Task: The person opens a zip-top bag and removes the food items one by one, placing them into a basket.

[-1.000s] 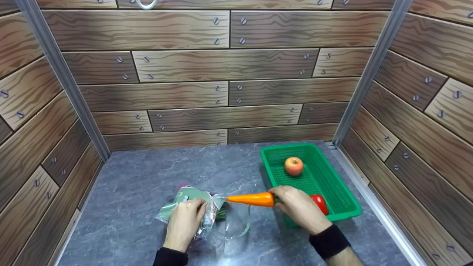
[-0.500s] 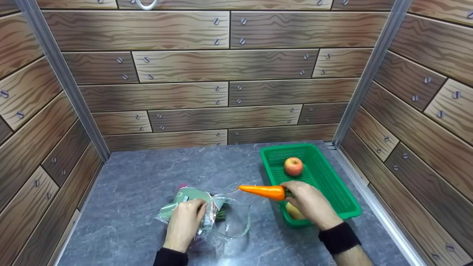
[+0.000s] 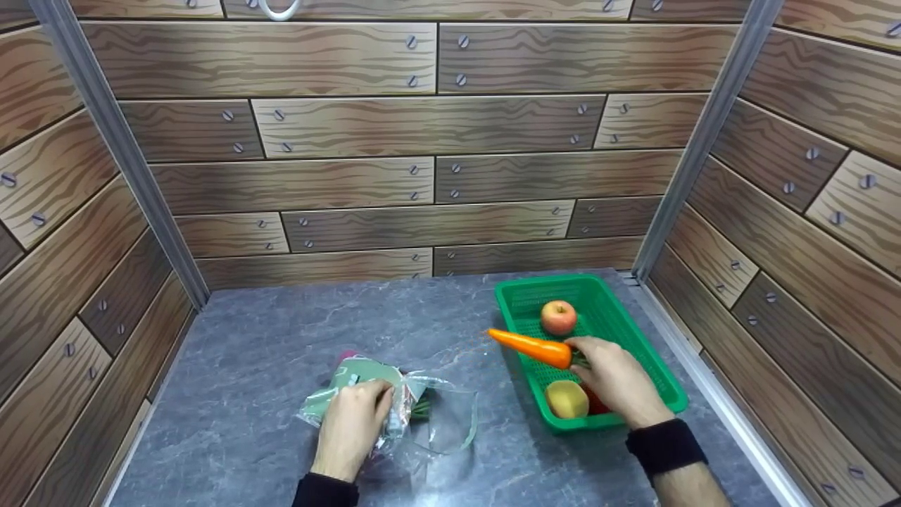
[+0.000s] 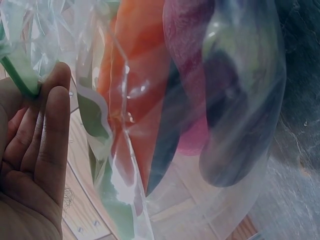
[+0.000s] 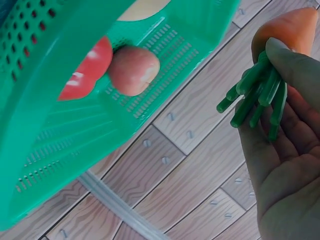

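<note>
My right hand [image 3: 619, 380] holds an orange carrot [image 3: 529, 347] by its green stem end, tip pointing left. The carrot hangs above the green basket [image 3: 637, 341]. In the right wrist view, thumb and fingers pinch the top of the carrot beside its cut green stems [image 5: 260, 92]. My left hand [image 3: 352, 426] pinches the edge of a clear, green-printed plastic bag [image 3: 369, 368] lying on the table. Through the bag in the left wrist view show an orange carrot-like shape [image 4: 142, 75], a pink item [image 4: 192, 135] and a dark purple, eggplant-like one [image 4: 230, 145].
Inside the basket are a red-yellow apple [image 3: 559, 317], a yellow round fruit [image 3: 566, 400] and a glossy red item [image 3: 596, 403], partly hidden by my right hand. Plank-patterned walls [image 3: 352, 127] enclose the grey marbled table [image 3: 281, 324] at the back and sides.
My right hand has carried the carrot from beside the bag's mouth, rightward and away from me, over the basket. My left hand and the bag have stayed in place.
</note>
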A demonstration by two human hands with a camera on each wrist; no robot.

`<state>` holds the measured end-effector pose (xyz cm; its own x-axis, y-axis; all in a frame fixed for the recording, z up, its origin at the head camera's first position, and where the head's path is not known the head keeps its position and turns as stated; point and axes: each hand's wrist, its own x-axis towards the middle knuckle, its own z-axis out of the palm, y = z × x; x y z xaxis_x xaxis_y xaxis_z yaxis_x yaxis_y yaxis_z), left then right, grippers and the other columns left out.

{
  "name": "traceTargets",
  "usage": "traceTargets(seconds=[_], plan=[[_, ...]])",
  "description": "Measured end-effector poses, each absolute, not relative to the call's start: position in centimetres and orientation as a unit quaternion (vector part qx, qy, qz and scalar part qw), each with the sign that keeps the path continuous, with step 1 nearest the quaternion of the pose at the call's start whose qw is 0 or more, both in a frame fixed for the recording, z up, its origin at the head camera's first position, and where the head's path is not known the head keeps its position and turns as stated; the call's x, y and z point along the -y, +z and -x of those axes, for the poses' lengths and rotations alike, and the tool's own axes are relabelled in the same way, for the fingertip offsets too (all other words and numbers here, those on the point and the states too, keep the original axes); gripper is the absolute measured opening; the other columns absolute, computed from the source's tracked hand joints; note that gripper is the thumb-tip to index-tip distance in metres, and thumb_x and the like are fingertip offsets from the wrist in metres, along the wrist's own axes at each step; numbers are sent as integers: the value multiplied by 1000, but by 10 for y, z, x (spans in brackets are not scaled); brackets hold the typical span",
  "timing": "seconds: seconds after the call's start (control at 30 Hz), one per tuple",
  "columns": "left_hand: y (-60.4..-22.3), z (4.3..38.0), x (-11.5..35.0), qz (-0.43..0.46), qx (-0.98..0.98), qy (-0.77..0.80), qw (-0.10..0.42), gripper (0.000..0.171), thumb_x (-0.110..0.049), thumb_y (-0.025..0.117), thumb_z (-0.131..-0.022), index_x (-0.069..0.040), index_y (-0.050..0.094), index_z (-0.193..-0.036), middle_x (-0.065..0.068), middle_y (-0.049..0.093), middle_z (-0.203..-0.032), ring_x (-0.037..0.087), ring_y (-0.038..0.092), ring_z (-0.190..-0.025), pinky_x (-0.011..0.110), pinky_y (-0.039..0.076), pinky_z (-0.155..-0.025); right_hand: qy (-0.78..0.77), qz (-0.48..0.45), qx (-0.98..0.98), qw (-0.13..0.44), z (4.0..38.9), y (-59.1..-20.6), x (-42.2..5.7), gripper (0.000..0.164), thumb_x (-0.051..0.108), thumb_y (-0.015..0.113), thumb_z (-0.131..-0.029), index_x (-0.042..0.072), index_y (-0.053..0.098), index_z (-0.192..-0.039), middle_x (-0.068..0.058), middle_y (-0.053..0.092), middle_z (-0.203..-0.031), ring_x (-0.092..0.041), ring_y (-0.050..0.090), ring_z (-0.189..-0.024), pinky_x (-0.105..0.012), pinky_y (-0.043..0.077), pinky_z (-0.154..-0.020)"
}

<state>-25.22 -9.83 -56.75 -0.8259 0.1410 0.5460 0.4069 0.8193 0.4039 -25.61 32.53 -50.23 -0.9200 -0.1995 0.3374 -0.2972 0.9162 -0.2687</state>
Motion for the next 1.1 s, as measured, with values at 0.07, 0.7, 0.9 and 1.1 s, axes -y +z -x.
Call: traceTargets(seconds=[0.07,0.7,0.9,1.1], plan=[[-568,252,98,150,918,-260,259,5,-19,77,-95,-20,79,-91,-3,82,-88,16,78,-79,36,63,-71,159,-123,967,160,257,-504,-330,42,10,86,-86,9,73,-126,-11,77,-122,-32,75,-109,-49,62,-91],[-566,251,97,142,924,-259,243,6,-23,77,-96,-22,79,-91,-8,80,-87,12,77,-80,34,63,-71,205,-35,971,120,264,-514,-371,43,5,79,-92,-1,66,-132,-24,74,-124,-41,74,-111,-55,61,-92],[-565,251,97,141,924,-261,243,6,-24,76,-96,-22,79,-91,-7,80,-87,13,77,-79,35,63,-71,214,-1,971,108,266,-517,-382,40,7,77,-94,-2,67,-132,-26,75,-123,-43,73,-112,-58,60,-92],[-566,251,97,141,923,-261,245,6,-24,77,-96,-23,79,-90,-8,80,-86,13,77,-79,36,62,-71,225,26,969,97,268,-525,-392,38,8,76,-94,-4,67,-130,-29,75,-121,-44,74,-109,-58,60,-90]])
